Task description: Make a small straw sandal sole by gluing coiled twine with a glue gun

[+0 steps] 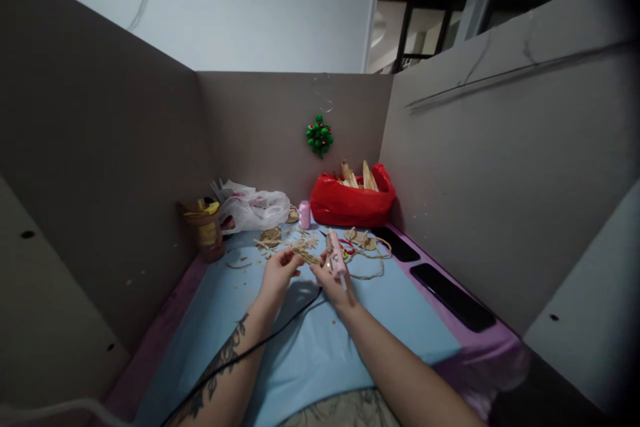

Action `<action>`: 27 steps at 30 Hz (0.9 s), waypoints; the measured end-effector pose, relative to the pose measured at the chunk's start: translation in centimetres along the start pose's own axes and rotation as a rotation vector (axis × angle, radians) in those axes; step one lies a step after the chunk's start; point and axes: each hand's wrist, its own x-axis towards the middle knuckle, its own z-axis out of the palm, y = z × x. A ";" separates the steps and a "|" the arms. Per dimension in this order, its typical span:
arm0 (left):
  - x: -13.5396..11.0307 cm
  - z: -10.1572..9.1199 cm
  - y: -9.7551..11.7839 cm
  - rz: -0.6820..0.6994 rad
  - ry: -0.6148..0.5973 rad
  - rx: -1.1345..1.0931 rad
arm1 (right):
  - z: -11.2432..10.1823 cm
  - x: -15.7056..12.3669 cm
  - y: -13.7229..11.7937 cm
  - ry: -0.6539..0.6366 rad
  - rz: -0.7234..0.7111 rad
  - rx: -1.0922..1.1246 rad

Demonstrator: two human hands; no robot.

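Note:
My left hand (278, 271) pinches one end of a small woven straw piece (305, 255) above the blue mat (310, 340). My right hand (331, 278) is closed round a pink glue gun (337, 257), whose tip points down toward my wrist, and its fingers also touch the straw piece. A black cord (260, 344) runs from the glue gun back across the mat past my left forearm. Loose straw scraps (273, 240) and a coil of jute cord (369, 255) lie just beyond my hands.
A red bag (353, 203) with dried husks stands at the back right, a pink spool (305, 214) and a white plastic bag (253, 208) beside it. A brown jar (206, 232) stands at left. Two dark phones (453, 297) lie along the right edge. Cardboard walls enclose the table; a green ornament (319, 135) hangs on the back wall.

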 end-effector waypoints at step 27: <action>0.3 -0.5 0.2 -0.023 0.095 -0.088 | 0.1 -0.2 -0.4 -0.067 0.034 0.133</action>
